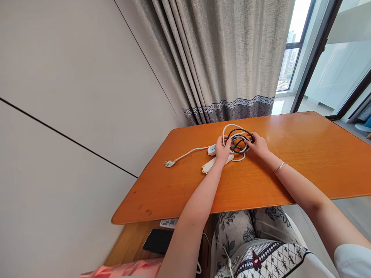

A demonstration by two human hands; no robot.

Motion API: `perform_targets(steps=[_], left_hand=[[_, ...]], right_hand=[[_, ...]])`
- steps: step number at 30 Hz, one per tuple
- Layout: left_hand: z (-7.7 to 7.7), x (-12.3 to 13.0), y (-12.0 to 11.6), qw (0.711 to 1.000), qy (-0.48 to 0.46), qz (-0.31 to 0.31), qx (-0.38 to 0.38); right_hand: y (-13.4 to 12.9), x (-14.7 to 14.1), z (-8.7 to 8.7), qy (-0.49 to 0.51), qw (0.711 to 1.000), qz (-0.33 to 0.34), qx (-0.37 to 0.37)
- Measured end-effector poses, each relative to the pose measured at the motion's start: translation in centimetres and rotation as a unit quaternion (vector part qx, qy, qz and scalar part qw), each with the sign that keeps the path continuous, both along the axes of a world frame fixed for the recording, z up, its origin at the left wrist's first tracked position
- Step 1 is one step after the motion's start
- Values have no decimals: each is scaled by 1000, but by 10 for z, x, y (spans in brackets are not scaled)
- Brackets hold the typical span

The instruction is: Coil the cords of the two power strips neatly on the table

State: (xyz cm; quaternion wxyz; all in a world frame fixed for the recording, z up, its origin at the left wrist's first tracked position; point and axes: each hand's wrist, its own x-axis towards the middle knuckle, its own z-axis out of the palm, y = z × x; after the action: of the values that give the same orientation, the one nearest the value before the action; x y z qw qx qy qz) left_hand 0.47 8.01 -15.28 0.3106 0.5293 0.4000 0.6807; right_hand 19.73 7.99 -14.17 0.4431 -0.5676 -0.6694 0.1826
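On the orange wooden table [174, 193], black and white cables [239, 143] lie looped together. My left hand [223, 150] grips the left side of the loops, and my right hand [257, 145] pinches their right side. Two white power strips lie by my left hand: one with a blue socket face [212, 150] to its left, the other [209, 166] partly under my left wrist. A white cord runs left to a plug [169, 163] resting on the table.
A grey curtain [234, 58] hangs behind the table, with a pale wall [72, 77] at left. Below the table's front edge, a dark phone-like object [158, 241] lies on a lower wooden surface. A glass door stands at right.
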Motion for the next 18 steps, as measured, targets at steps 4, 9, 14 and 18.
perform_targets(steps=[4,9,14,18], left_hand=[[5,3,-3,999,-39,2,23],[17,5,-7,994,-102,18,28],[26,6,-13,993,-105,32,46],[24,11,-19,996,-74,-5,53]], right_hand=[[7,2,-6,122,987,95,-52],[15,9,-6,152,984,92,-20],[17,20,8,190,979,7,76],[14,20,18,269,959,21,87]])
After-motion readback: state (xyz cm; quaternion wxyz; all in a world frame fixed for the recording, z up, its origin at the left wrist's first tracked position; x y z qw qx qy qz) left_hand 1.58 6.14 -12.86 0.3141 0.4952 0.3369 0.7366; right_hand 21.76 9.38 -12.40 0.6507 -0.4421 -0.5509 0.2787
